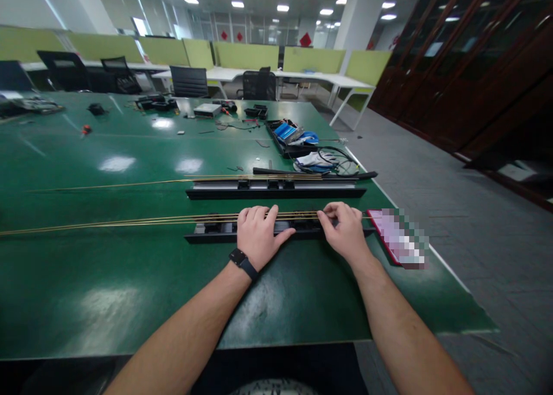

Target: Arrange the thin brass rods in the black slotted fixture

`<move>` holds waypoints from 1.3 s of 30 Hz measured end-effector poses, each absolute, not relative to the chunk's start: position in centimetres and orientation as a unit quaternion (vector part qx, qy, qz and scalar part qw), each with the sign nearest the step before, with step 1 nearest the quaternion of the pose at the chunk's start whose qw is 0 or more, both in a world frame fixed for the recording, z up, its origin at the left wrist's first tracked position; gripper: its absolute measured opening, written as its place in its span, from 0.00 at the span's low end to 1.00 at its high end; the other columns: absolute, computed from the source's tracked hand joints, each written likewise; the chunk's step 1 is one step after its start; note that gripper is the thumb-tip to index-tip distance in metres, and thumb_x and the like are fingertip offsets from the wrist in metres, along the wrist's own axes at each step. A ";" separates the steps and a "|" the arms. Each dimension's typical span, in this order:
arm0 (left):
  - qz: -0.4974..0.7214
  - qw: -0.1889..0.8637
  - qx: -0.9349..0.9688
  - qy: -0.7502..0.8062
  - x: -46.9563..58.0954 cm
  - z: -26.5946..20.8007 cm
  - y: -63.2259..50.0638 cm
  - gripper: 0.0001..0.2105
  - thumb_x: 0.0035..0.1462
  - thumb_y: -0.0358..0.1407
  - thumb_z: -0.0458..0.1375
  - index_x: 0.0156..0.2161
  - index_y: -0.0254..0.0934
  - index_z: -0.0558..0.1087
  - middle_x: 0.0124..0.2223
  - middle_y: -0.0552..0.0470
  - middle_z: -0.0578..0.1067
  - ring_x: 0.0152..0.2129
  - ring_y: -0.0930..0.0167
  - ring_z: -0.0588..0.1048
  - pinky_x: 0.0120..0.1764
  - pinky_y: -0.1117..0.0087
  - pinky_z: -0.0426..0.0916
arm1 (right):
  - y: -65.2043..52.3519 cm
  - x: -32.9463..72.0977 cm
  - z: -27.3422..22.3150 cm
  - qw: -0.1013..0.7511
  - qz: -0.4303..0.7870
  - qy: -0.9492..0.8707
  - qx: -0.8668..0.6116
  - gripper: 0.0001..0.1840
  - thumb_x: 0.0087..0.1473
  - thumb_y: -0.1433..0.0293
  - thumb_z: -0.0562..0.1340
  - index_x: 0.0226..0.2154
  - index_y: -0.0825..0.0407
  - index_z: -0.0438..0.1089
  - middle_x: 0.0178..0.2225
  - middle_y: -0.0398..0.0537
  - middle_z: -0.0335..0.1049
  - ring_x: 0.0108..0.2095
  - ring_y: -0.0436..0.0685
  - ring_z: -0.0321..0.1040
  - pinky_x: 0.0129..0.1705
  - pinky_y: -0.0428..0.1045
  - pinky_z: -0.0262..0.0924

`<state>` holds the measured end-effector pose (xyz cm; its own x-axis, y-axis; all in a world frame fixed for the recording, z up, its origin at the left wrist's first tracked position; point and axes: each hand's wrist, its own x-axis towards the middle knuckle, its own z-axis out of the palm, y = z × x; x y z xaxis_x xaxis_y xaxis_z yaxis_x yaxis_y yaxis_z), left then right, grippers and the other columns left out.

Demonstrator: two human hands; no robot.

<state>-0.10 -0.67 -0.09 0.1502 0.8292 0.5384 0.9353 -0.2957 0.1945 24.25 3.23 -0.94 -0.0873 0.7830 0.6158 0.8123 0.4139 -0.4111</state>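
Note:
A long black channel rail (216, 238) lies crosswise on the green table in front of me. Thin brass-coloured rods (151, 220) run along its top and stretch far out to the left. My left hand (258, 234) lies across the rail, fingers curled over the rods at the far side and thumb stretched along the near side. Near the rail's right end, my right hand (344, 228) pinches at the rods with thumb and forefinger; the fingertips partly hide the contact. The middle of the rail is covered by my left hand.
A second black rail (276, 194) with rods lies parallel behind. To the right is a red-edged flat object (386, 239), partly blurred out. Farther back are a black tray (283, 144) with blue items, gloves (317, 161) and a cable loop. The table's right edge (436, 257) is close.

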 end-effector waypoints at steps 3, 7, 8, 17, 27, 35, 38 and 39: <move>-0.285 0.093 -0.753 -0.585 0.0 0.0 -0.7 0.29 0.60 0.58 0.62 0.57 0.38 0.75 0.50 0.41 0.79 0.49 0.56 0.74 0.55 0.53 0.60 | 3.4 24.6 -1.0 0.406 -0.018 -0.732 -0.547 0.09 0.62 0.60 0.63 0.39 0.47 0.67 0.31 0.43 0.73 0.36 0.58 0.70 0.51 0.58 0.53; -0.285 0.093 -0.754 -0.584 -0.1 0.1 -0.7 0.29 0.60 0.58 0.62 0.57 0.37 0.75 0.50 0.41 0.79 0.49 0.56 0.75 0.55 0.53 0.60 | 3.6 24.9 -1.0 0.408 -0.023 -0.726 -0.553 0.09 0.62 0.60 0.63 0.39 0.47 0.67 0.30 0.42 0.73 0.36 0.58 0.70 0.51 0.58 0.52; -0.286 0.093 -0.755 -0.583 -0.1 0.1 -0.7 0.29 0.60 0.58 0.62 0.57 0.37 0.75 0.50 0.41 0.79 0.49 0.56 0.75 0.56 0.53 0.60 | 3.6 25.0 -1.0 0.407 -0.024 -0.727 -0.553 0.09 0.62 0.60 0.63 0.39 0.47 0.67 0.30 0.42 0.73 0.36 0.58 0.70 0.51 0.58 0.52; -0.288 0.089 -0.753 -0.585 -0.2 -0.2 -0.6 0.30 0.61 0.58 0.61 0.58 0.38 0.75 0.50 0.41 0.79 0.49 0.56 0.74 0.56 0.52 0.60 | 3.6 25.2 -1.0 0.397 -0.042 -0.729 -0.556 0.08 0.63 0.61 0.62 0.38 0.47 0.67 0.29 0.42 0.71 0.36 0.58 0.69 0.50 0.58 0.52; -0.286 0.088 -0.754 -0.585 -0.1 -0.3 -0.6 0.30 0.60 0.59 0.61 0.58 0.37 0.75 0.50 0.41 0.79 0.50 0.56 0.74 0.56 0.52 0.60 | 3.2 24.7 -0.8 0.399 -0.035 -0.738 -0.543 0.12 0.63 0.56 0.62 0.39 0.47 0.67 0.32 0.44 0.74 0.35 0.58 0.69 0.51 0.58 0.52; -0.285 0.087 -0.755 -0.584 -0.1 0.0 -0.7 0.29 0.61 0.58 0.61 0.57 0.38 0.75 0.50 0.41 0.79 0.49 0.56 0.74 0.56 0.53 0.60 | 3.3 24.6 -0.8 0.397 -0.023 -0.740 -0.543 0.09 0.63 0.59 0.62 0.38 0.47 0.67 0.30 0.43 0.72 0.35 0.57 0.69 0.50 0.58 0.52; -0.284 0.088 -0.754 -0.585 -0.1 0.1 -0.7 0.29 0.61 0.58 0.61 0.57 0.39 0.75 0.50 0.41 0.79 0.49 0.56 0.74 0.56 0.53 0.60 | 3.4 24.8 -0.8 0.395 -0.026 -0.738 -0.546 0.09 0.63 0.59 0.62 0.38 0.47 0.67 0.30 0.43 0.72 0.36 0.58 0.69 0.50 0.58 0.52; -0.283 0.088 -0.754 -0.585 -0.1 0.1 -0.7 0.29 0.61 0.58 0.61 0.57 0.39 0.75 0.50 0.41 0.79 0.49 0.56 0.74 0.56 0.53 0.60 | 3.4 24.9 -0.8 0.394 -0.028 -0.737 -0.549 0.09 0.63 0.59 0.61 0.38 0.47 0.67 0.30 0.43 0.72 0.36 0.58 0.69 0.50 0.58 0.52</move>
<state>-0.08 -0.73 0.10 0.1540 0.8335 0.5306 0.9332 -0.2992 0.1992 24.86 3.38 -0.80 -0.0877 0.7867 0.6111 0.8305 0.3965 -0.3912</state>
